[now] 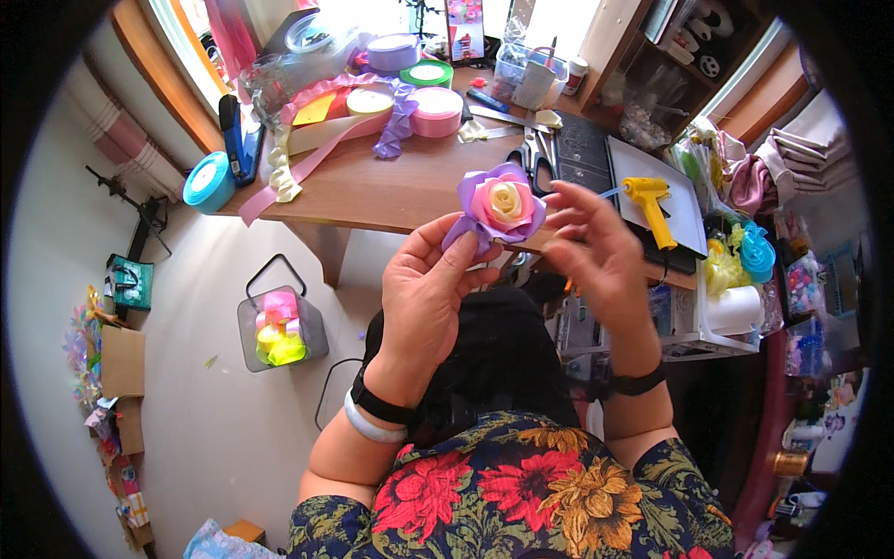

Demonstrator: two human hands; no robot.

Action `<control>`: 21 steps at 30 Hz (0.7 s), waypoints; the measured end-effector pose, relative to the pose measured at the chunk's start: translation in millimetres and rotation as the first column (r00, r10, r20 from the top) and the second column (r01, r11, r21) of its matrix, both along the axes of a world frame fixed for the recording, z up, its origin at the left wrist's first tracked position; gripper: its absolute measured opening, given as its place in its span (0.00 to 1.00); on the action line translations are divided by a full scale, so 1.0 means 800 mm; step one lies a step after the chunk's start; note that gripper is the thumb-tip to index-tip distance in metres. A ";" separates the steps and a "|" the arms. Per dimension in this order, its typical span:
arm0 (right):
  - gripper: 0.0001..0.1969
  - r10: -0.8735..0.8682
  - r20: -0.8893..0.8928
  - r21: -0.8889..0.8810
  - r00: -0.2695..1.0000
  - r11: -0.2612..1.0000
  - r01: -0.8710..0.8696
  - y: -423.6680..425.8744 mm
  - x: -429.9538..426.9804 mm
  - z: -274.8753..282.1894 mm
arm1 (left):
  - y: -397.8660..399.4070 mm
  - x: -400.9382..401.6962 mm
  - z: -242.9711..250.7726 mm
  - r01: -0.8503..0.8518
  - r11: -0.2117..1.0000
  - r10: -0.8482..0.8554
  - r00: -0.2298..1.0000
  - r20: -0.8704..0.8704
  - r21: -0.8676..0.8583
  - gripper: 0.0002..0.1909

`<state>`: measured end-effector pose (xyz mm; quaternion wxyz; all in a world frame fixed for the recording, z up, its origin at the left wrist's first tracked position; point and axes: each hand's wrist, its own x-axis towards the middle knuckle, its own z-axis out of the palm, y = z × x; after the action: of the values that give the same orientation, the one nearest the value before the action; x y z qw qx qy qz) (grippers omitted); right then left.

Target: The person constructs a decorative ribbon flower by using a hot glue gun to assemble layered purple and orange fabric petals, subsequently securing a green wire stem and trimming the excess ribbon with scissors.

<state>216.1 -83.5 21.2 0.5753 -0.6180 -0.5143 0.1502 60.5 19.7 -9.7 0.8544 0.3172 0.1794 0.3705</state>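
A ribbon rose with a cream centre, pink middle petals and lilac outer petals is held up over the table's front edge. My left hand grips it from below, thumb and fingers pinching the lilac ribbon at its base. Just right of the flower, my right hand is raised with its fingers apart and nothing visible in them; it looks slightly blurred. Behind the rose lie black-handled scissors. A yellow hot glue gun rests on a white board to the right of my right hand.
Ribbon rolls, including a pink roll and a blue roll, stand on the wooden table. Beside the blue roll is a blue stapler. A phone stands at the back. A grey basket holding ribbon sits on the floor.
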 end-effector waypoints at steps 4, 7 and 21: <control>0.29 -0.133 0.102 -0.025 0.986 0.990 0.136 0.012 -0.019 -0.015 | 0.003 0.014 -0.004 0.007 0.999 -0.007 1.000 -0.011 0.035 0.15; 0.27 -0.208 0.130 0.015 0.970 0.978 0.208 0.031 -0.025 -0.014 | 0.003 0.016 -0.007 -0.032 0.998 0.032 0.999 0.003 0.059 0.15; 0.14 -0.200 0.382 0.232 0.902 0.966 0.116 0.029 -0.024 0.005 | 0.015 0.023 -0.014 -0.157 0.944 0.196 0.974 -0.111 0.289 0.15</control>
<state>196.6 -59.9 25.0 0.5277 -0.6135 -0.5819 -0.0808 78.8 31.8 -21.1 0.7500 0.4418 0.2120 0.4442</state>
